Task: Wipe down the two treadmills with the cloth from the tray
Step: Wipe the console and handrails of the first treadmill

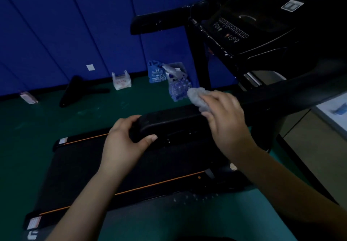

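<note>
A black treadmill fills the middle and right of the head view: its near handrail (174,120) crosses the centre, its console (244,28) sits at the upper right, and its belt deck (97,167) with orange stripes lies below. My left hand (125,143) grips the end of the near handrail. My right hand (225,120) presses a crumpled grey cloth (197,98) onto the same rail, further along. The far handrail (159,22) juts out at the upper middle. No second treadmill and no tray can be made out.
Blue padded wall panels run along the back above a green floor. Against the wall stand a white plastic bag (121,81), a blue bag (156,72) and a wrapped pack of water bottles (178,88). A black object (75,90) lies on the floor at left.
</note>
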Action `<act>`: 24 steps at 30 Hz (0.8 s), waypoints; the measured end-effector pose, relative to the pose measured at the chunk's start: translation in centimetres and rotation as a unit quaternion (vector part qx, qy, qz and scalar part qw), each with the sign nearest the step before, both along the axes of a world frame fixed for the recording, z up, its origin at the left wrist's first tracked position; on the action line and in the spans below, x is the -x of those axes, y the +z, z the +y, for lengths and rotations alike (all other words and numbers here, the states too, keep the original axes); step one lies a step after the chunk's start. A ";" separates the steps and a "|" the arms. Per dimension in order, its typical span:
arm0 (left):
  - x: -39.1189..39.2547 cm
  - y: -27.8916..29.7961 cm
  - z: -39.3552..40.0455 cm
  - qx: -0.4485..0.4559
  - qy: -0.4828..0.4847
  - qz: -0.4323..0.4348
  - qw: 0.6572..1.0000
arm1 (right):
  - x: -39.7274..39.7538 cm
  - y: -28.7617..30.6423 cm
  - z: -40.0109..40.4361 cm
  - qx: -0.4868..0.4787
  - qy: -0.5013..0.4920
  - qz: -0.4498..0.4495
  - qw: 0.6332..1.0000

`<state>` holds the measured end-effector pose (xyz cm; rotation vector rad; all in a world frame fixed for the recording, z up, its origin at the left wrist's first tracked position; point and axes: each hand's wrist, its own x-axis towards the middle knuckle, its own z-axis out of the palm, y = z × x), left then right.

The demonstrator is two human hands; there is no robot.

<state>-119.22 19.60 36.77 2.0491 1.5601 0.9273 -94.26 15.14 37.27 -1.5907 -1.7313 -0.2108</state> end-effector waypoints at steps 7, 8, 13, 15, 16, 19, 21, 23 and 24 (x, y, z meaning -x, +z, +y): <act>1.6 0.0 1.7 0.007 -0.079 -0.005 0.997 | 7.9 0.3 0.4 0.013 0.065 0.010 0.998; 1.8 0.0 1.8 0.000 -0.090 -0.003 0.996 | 9.3 0.2 0.4 0.019 0.088 0.003 0.996; 2.2 0.0 2.6 -0.016 -0.134 -0.026 0.991 | 11.0 -0.1 1.4 0.032 0.111 -0.018 0.993; 2.5 -0.3 3.2 -0.016 -0.156 -0.021 0.987 | 8.6 0.4 1.8 0.009 0.034 -0.015 0.999; 2.6 -0.3 3.5 -0.009 -0.165 -0.019 0.986 | 7.4 0.6 1.6 0.011 -0.016 -0.019 1.000; 2.8 -0.3 4.0 -0.003 -0.184 0.001 0.983 | 6.6 0.9 0.6 0.046 -0.136 -0.017 0.989; 2.8 -0.2 4.2 -0.010 -0.193 0.011 0.981 | 8.5 0.7 0.4 0.052 -0.181 -0.004 0.982; 2.9 -0.2 4.5 -0.019 -0.205 0.016 0.978 | 11.2 0.0 0.3 0.046 -0.192 0.024 0.980; 3.0 -0.1 4.7 -0.024 -0.219 0.023 0.975 | 12.7 -0.5 0.0 0.033 -0.193 0.038 0.980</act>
